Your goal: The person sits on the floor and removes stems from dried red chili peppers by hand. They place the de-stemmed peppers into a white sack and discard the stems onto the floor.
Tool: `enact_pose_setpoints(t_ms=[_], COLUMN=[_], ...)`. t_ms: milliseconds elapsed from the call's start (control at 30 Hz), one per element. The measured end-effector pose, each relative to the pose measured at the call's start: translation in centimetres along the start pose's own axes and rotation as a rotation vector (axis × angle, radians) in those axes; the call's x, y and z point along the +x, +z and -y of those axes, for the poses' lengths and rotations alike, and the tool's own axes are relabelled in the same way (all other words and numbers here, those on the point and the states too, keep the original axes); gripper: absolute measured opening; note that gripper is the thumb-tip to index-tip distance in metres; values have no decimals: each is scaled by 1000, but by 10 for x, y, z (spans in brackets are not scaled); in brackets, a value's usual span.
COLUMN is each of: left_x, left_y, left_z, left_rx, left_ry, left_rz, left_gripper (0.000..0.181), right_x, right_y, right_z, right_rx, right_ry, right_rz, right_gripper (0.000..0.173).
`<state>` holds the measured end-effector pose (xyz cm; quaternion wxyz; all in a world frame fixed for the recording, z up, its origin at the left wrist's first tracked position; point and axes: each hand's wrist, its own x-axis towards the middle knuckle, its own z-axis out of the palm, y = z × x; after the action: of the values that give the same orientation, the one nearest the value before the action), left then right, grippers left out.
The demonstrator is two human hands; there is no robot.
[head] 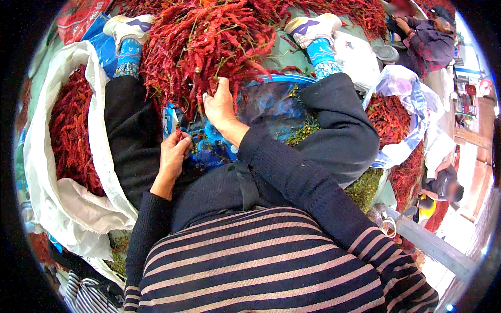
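A large heap of dried red chilli peppers (203,43) lies before me between my feet, stems still showing among the pods. My left hand (172,152) pinches one red chilli (179,133) between thumb and fingers, over my lap. Farther forward, my right hand (221,107) touches the near edge of the heap with thumb and forefinger; whether a pod is between them is hidden. Beneath both hands spreads a blue printed plastic sheet (211,146). Loose green stems (303,133) are scattered on its right part.
A white woven sack (33,156) of red chillies stands open at my left. On the right is a clear plastic bag (415,129) holding more chillies. Two people (426,47) (446,186) sit farther right, near a grey metal beam (434,242).
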<state>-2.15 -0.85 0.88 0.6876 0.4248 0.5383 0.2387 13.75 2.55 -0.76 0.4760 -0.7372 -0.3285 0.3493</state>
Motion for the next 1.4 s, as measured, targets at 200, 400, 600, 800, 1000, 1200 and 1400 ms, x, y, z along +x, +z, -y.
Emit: enact_pose_setpoints(t_ms=[200, 400, 600, 800, 1000, 1200, 1400], left_x=[-3, -12, -24, -37, -26, -21, -17], left_y=[-3, 6, 14, 3, 21, 19, 9], left_z=[8, -1, -5, 0, -14, -15, -4], left_rx=[-3, 29, 80, 41, 215, 191, 169], left_ry=[9, 57, 106, 21, 37, -105, -108], left_rz=[-8, -10, -14, -88, -59, -104, -113], left_gripper=[3, 3, 5, 4, 5, 5, 4], right_x=[-29, -37, -55, 49, 156, 184, 196], right_y=[-18, -64, -130, -261, -401, -411, -392], right_z=[-29, -33, -22, 47, -66, -120, -117], right_rx=[-44, -228, -247, -633, -205, -107, 206], right_ry=[15, -5, -82, -152, 222, 467, 674], right_rz=[52, 110, 395, -203, -482, -568, -698], right_gripper=[60, 58, 42, 29, 44, 54, 41])
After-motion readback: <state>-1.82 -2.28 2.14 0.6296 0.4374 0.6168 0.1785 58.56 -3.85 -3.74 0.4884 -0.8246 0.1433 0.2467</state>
